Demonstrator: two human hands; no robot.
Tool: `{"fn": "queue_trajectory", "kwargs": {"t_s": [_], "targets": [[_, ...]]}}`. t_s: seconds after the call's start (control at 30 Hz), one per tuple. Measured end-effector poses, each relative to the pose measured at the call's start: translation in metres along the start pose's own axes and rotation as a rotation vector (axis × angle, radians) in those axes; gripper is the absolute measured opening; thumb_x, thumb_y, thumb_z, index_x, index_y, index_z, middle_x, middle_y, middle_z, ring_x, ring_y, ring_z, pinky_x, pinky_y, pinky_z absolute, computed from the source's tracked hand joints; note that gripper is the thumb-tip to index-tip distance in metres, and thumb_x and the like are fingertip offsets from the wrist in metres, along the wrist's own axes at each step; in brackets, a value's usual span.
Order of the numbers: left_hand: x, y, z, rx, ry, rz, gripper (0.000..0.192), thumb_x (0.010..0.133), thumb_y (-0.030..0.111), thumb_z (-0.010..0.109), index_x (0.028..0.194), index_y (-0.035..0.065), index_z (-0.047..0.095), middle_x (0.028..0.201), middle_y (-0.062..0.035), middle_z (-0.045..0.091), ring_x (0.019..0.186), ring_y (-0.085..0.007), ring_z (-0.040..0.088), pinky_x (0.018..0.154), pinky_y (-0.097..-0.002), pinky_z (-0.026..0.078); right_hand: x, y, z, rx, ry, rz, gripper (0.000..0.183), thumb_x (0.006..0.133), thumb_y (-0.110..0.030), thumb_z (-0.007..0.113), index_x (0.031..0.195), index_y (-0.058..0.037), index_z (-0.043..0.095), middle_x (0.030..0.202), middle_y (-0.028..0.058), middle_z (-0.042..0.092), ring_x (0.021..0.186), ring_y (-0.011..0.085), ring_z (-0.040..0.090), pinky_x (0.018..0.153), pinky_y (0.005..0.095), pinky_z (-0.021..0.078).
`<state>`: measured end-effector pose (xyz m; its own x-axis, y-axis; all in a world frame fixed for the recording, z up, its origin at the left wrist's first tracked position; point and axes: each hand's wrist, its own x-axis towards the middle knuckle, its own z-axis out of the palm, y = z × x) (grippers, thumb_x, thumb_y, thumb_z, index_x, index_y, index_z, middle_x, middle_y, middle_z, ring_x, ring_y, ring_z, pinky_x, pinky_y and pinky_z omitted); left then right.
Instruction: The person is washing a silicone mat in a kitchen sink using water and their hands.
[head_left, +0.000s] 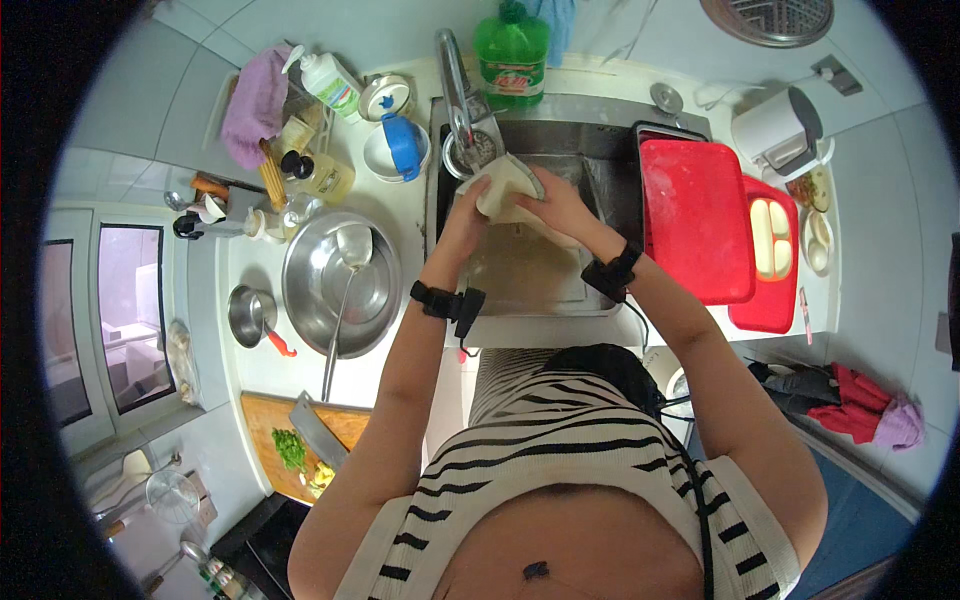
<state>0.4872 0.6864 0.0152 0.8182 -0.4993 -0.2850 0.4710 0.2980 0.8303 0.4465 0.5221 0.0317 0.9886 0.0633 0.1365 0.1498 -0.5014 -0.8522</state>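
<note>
Both hands hold a cream-coloured cloth (504, 189) over the metal sink (600, 225), close below the faucet (453, 82). My left hand (474, 206) grips the cloth's left side. On the right, my right hand (551, 201) has its fingers closed on the cloth, and part of it hangs beneath that hand. Cloudy water (525, 262) lies in the sink under my hands. A round metal strainer (485, 146) sits by the faucet, partly covered by the cloth.
Left of the sink stand a large steel bowl (300, 285) with a ladle (354, 246), a small saucepan (251, 307) and a cutting board (259, 420) bearing a cleaver (319, 431). Red cutting boards (697, 217) rest at the right edge. A green detergent bottle (512, 56) stands behind.
</note>
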Motion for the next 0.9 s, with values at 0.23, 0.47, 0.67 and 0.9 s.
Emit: {"fn": "queue_trajectory", "kwargs": {"t_s": [0.23, 0.47, 0.67, 0.9], "targets": [[-0.014, 0.008, 0.027, -0.592, -0.003, 0.036, 0.047, 0.084, 0.039, 0.033, 0.116, 0.0054, 0.042, 0.113, -0.0105, 0.048, 0.104, -0.0261, 0.045, 0.090, -0.0392, 0.035, -0.024, -0.010, 0.046, -0.270, 0.148, -0.148, 0.049, 0.083, -0.038, 0.044, 0.121, -0.0066, 0.041, 0.120, 0.0164, 0.039, 0.107, 0.0375, 0.034, 0.091, 0.0449, 0.0274], [-0.012, -0.047, -0.024, -1.040, -0.242, 0.067, 0.049, 0.080, 0.031, 0.029, 0.119, 0.0026, 0.040, 0.118, -0.0153, 0.045, 0.109, -0.0326, 0.041, 0.093, -0.0456, 0.031, -0.032, -0.016, 0.029, -0.551, 0.104, -0.348, 0.036, 0.084, -0.027, 0.043, 0.117, -0.0133, 0.047, 0.120, 0.0089, 0.038, 0.107, 0.0312, 0.033, 0.087, 0.0433, 0.0301], [-0.022, -0.047, -0.024, -0.940, -0.250, 0.028, 0.050, 0.075, 0.027, 0.032, 0.116, 0.0002, 0.044, 0.119, -0.0146, 0.045, 0.111, -0.0299, 0.040, 0.097, -0.0418, 0.026, 0.000, 0.038, 0.018, -0.375, 0.198, -0.066, 0.032, 0.083, -0.026, 0.042, 0.112, -0.0174, 0.051, 0.115, 0.0076, 0.045, 0.101, 0.0327, 0.041, 0.081, 0.0426, 0.0366], [-0.033, -0.045, -0.032, -1.051, -0.382, -0.011, 0.052, 0.078, 0.030, 0.032, 0.119, -0.0010, 0.040, 0.119, -0.0169, 0.044, 0.110, -0.0333, 0.041, 0.095, -0.0470, 0.029, -0.022, -0.020, 0.029, -0.409, 0.215, -0.299, 0.031, 0.084, -0.024, 0.043, 0.111, -0.0115, 0.050, 0.114, 0.0116, 0.046, 0.100, 0.0334, 0.042, 0.086, 0.0407, 0.0342]]}}
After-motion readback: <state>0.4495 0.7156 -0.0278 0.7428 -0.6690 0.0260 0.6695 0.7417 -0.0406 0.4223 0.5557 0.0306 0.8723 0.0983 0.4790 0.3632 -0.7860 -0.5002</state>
